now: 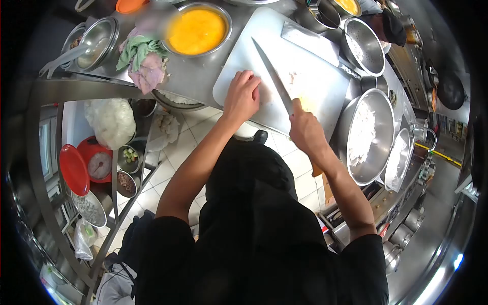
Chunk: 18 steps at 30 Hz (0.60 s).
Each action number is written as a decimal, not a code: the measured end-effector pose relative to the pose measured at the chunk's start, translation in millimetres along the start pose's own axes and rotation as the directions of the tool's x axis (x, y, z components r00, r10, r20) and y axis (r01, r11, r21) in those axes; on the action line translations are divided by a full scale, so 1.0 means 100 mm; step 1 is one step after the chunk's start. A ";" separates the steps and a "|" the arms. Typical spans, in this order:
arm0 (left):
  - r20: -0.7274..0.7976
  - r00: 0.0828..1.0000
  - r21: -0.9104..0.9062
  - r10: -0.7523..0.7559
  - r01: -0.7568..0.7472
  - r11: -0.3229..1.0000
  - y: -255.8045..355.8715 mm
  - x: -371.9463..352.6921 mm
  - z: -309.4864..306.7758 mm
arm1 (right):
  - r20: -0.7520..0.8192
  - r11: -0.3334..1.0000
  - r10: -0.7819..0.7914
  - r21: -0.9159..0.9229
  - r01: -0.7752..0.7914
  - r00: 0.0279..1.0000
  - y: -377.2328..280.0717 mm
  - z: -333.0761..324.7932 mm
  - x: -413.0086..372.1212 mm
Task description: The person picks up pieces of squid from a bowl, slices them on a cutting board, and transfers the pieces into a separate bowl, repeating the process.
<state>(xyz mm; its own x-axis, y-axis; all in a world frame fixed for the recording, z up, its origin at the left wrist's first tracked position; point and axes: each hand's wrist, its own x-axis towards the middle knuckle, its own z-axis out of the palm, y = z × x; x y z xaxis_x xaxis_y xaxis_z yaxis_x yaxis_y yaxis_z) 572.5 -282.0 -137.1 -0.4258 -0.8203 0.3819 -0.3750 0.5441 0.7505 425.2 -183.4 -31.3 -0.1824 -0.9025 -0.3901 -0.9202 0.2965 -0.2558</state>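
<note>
The right hand (307, 129) is wrapped round the handle of the chef's knife (273, 73), blade over the white cutting board (264, 25); left hand (241, 100) curled there, whether pinching anything I cannot tell. Best tuck those fingertips clear of the blade.

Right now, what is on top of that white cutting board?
A wide-bladed knife and small pale scraps lie on the cutting board; the right hand holds a long knife over it. Anything under the left hand is covered.
</note>
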 end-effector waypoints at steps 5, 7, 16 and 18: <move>-0.009 1.000 0.047 0.019 -0.018 0.999 0.00 0.02 0.04 | 0.129 0.999 0.048 0.009 -0.049 0.990 -0.08 0.06 -0.40; -0.010 1.000 0.056 0.007 -0.006 0.998 -0.01 0.01 0.05 | 0.177 0.997 0.070 0.022 -0.075 0.982 -0.10 0.05 -0.49; -0.034 0.999 -0.037 0.002 -0.004 0.999 -0.06 0.01 0.01 | -0.103 0.980 -0.093 0.164 0.109 0.990 -0.01 0.46 0.41; -0.043 0.999 -0.089 -0.016 0.012 0.996 -0.08 -0.01 -0.05 | -0.068 0.995 -0.068 0.067 0.073 0.995 0.09 0.36 0.39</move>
<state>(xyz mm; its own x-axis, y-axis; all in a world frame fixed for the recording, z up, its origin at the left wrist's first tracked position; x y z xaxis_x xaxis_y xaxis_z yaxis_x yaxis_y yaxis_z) 579.4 -286.7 -140.7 -0.3838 -0.8357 0.3928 -0.3056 0.5164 0.8000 422.2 -205.0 -80.5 -0.1423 -0.9399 -0.3103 -0.9058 0.2500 -0.3421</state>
